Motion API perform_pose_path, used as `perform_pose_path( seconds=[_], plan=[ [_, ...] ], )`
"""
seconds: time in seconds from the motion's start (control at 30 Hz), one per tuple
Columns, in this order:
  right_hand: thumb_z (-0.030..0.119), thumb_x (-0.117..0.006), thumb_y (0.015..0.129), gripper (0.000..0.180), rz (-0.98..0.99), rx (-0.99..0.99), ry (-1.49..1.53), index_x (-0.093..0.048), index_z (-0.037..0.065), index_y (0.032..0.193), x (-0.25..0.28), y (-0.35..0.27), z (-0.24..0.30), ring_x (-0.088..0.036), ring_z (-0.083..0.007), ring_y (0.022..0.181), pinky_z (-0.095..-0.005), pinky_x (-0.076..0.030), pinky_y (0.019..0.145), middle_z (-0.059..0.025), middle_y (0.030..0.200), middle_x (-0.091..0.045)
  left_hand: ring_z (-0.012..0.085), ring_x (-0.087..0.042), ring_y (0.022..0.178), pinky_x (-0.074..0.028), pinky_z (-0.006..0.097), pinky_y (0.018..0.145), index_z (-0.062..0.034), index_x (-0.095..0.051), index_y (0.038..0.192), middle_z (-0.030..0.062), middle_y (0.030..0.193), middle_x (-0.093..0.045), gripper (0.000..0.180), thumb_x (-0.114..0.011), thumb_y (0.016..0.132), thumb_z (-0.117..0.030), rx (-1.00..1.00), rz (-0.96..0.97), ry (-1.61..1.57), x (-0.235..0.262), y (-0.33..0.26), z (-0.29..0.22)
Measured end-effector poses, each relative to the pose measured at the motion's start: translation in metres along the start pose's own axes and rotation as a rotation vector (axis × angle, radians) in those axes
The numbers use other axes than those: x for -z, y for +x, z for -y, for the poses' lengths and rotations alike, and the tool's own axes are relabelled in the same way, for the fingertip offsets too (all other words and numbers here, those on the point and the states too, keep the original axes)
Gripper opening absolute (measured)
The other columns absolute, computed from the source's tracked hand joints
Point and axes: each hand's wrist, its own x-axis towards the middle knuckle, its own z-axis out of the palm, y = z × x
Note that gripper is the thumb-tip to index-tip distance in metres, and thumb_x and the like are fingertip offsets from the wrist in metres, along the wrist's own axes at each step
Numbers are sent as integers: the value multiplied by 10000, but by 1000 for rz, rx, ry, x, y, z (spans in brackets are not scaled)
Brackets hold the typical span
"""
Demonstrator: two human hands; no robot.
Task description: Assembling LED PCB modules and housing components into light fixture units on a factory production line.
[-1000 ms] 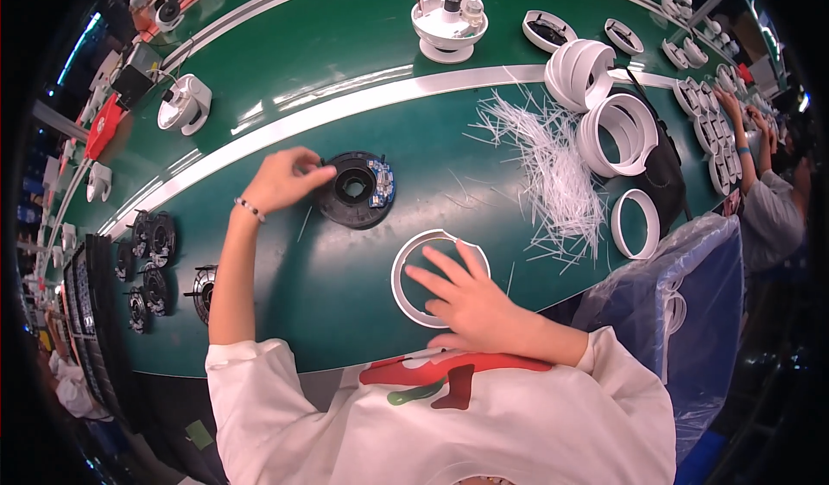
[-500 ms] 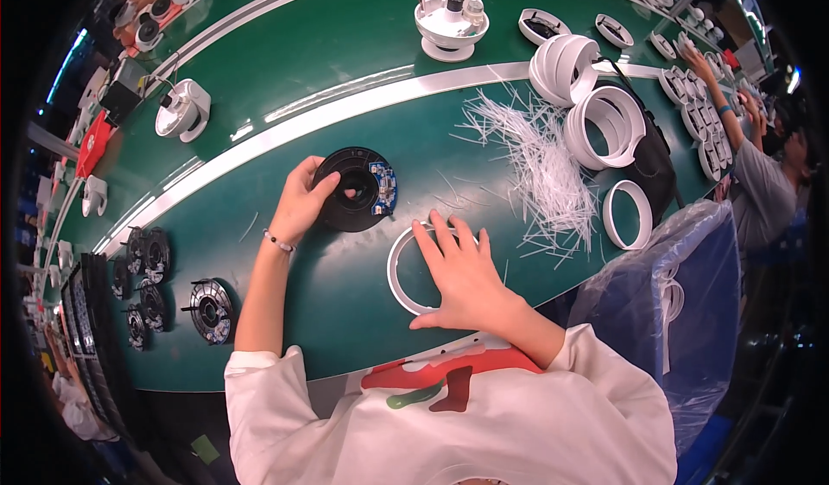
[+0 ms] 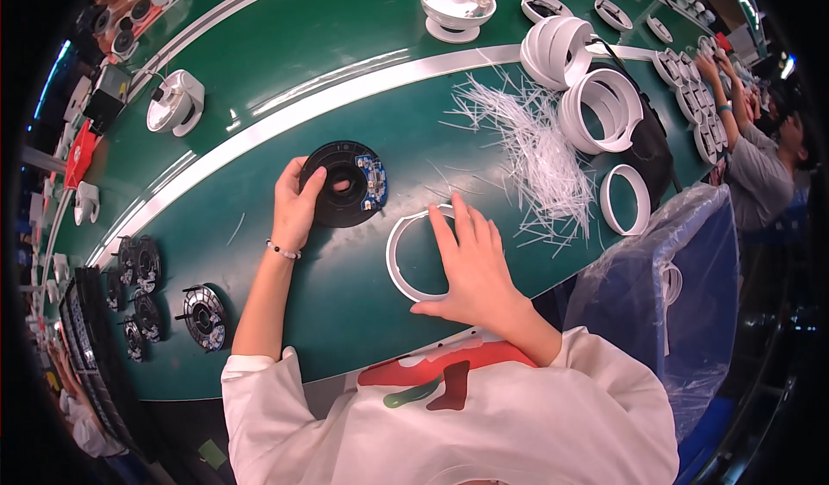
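My left hand (image 3: 295,204) is closed on the left edge of a black round housing (image 3: 338,213), with the thumb on its face. The housing is tilted up above the table and has a central hole; a blue circuit board (image 3: 372,183) is fixed along its right side. To the right, a white plastic ring (image 3: 394,265) rests on the green tabletop. My right hand (image 3: 479,273) lies over the ring's right side, fingers stretched out and spread. Its thumb is by the ring's near edge and its fingertips reach past the far edge. The palm hides that part of the ring.
Thin white strips (image 3: 540,161) lie piled right of centre. Stacked white rings (image 3: 600,109) and a single ring (image 3: 625,200) stand beyond a plastic-lined blue bin (image 3: 656,286). Several black housings (image 3: 205,316) sit at left. A co-worker (image 3: 764,174) reaches in at far right.
The whole view has shifted slightly. My left hand still holds the black housing. My right hand has moved a little to the right over the white ring, uncovering more of its near edge.
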Motion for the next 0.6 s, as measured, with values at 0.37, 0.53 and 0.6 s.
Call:
perform_pose_path(
  seconds=[0.37, 0.53, 0.6],
  plan=[
    [351, -791, 472, 1168, -422, 144, 528, -60, -41, 1294, -4, 42, -5, -291, -380, 1128, -437, -272, 931, -247, 1239, -253, 133, -562, 819, -450, 231, 727, 17, -457, 1002, 86, 913, -571, 174, -469, 851, -69, 20, -26, -149, -49, -25, -15],
    [314, -802, 470, 1152, -485, 167, 492, -82, -25, 1302, -3, 52, -1, -293, -345, 1145, -417, -273, 937, -216, 1219, -296, 262, -298, 1201, -256, 414, 983, -52, -199, 1303, 127, 1315, -274, 610, -340, 850, -436, 170, 416, -685, -44, -32, -28],
    [313, -799, 474, 1150, -457, 200, 517, -78, -22, 1305, -3, 52, -2, -290, -344, 1146, -414, -273, 939, -221, 1220, -283, 311, -249, 1226, -210, 460, 1001, -86, -131, 1337, 136, 1362, -188, 700, -297, 827, -536, 272, 436, -933, -46, -34, -35]
  ],
)
